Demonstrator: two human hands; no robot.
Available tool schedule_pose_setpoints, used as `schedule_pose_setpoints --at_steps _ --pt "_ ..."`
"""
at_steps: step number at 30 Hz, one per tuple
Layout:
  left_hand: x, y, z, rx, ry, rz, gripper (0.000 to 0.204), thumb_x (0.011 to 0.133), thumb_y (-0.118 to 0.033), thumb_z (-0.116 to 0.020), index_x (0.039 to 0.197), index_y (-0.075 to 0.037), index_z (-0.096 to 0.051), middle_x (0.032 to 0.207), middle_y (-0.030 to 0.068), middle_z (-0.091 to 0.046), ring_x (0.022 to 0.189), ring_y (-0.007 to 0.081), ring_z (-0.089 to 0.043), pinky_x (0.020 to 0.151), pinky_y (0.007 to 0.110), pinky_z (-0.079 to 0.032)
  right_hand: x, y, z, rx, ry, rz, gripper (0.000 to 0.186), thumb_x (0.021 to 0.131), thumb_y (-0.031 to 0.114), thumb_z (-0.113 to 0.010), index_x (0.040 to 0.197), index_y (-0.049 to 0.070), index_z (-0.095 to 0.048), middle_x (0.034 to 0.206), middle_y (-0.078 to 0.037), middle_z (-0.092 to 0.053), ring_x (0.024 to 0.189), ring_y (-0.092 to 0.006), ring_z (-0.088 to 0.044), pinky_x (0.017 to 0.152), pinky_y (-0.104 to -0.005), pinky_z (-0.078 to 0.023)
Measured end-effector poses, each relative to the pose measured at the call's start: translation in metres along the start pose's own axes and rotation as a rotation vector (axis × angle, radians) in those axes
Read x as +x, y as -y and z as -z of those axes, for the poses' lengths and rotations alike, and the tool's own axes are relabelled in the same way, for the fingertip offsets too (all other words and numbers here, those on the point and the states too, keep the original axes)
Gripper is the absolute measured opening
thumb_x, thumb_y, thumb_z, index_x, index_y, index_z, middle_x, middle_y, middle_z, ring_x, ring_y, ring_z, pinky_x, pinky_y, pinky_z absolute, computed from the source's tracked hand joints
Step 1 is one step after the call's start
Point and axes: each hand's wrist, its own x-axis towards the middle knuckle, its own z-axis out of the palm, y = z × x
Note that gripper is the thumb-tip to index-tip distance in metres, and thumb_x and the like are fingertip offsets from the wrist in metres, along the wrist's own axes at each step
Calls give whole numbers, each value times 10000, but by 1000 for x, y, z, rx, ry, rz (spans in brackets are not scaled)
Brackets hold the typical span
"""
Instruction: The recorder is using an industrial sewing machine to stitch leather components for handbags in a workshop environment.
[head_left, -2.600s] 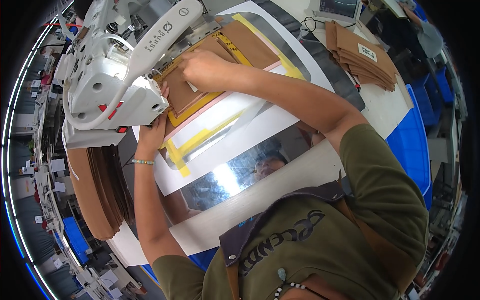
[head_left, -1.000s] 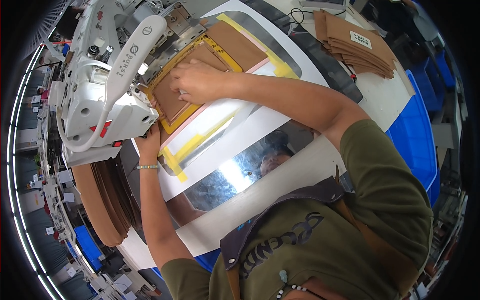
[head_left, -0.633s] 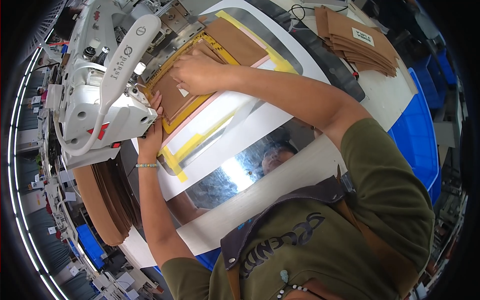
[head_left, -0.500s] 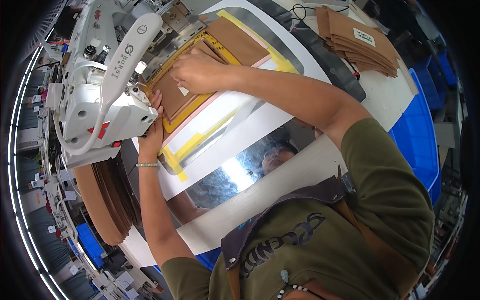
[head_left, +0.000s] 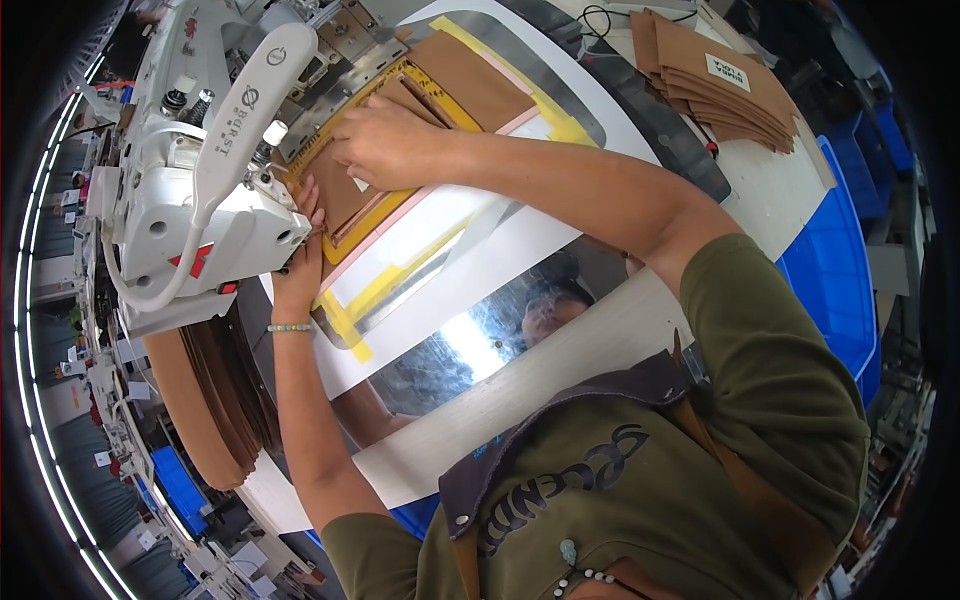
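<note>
A flat brown leather-like piece (head_left: 340,192) with a small white patch lies inside the yellow frame (head_left: 452,106) beside the white sewing machine (head_left: 170,235). My right hand (head_left: 390,143) is over the piece, its fingers bent and bunched together on it; the palm hides part of its surface. At the frame's left end, close under the machine head, my left hand (head_left: 303,240) rests with fingers stretched along the edge. Another brown piece (head_left: 480,85) lies flat past the frame's far right side. Yellow tape (head_left: 405,270) runs along the clear sheet nearer me.
Brown pieces (head_left: 735,85) are stacked at the far right, near a blue bin (head_left: 830,265). More brown pieces (head_left: 205,400) hang in a bundle below the machine. A shiny metal plate (head_left: 490,325) is set in the table before me.
My right hand has shifted slightly left with the brown piece, and more of the frame's near yellow edge shows. My left hand stays at the frame's left end.
</note>
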Motion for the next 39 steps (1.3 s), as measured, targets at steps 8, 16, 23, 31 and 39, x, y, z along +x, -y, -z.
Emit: schedule_pose_setpoints --at_steps 8,16,23,31,39 --pt "-1 1 -2 -125 -37 19 392 1105 -145 -567 1491 -105 -617 1574 19 -590 1454 210 -530 1245 356 -369 -7 16 4 374 180 328 380 934 54 -656 1222 249 -808 1239 -43 -671 1232 -261 -597 1045 -450 -458" --pt "-1 4 -4 -95 55 58 418 1113 -146 -510 1526 -128 -574 1634 15 -519 1571 273 -369 1311 422 -251 -8 20 -1 268 129 361 357 927 109 -667 1207 276 -813 1141 -15 -661 1225 -236 -577 977 -441 -465" --pt "2 2 -5 -34 -35 -20 413 1097 -139 -570 1508 -116 -603 1591 22 -569 1440 229 -543 1236 365 -393 -8 22 -1 317 60 371 313 914 78 -663 1118 240 -836 1153 -21 -678 1229 -239 -590 986 -423 -482" --pt "-43 87 -31 -295 -271 193 382 915 16 -732 1295 18 -690 1331 186 -715 1240 319 -684 1086 408 -508 -8 20 2 356 101 215 296 904 70 -662 1118 174 -839 1208 -38 -698 1216 -251 -610 1052 -445 -474" --pt "-14 65 -16 -250 -123 -8 396 1042 -38 -604 1437 -45 -632 1456 115 -666 1382 306 -581 1195 395 -413 -6 16 -4 269 173 275 317 872 81 -674 1121 185 -840 1248 -59 -719 1208 -274 -639 1071 -452 -471"
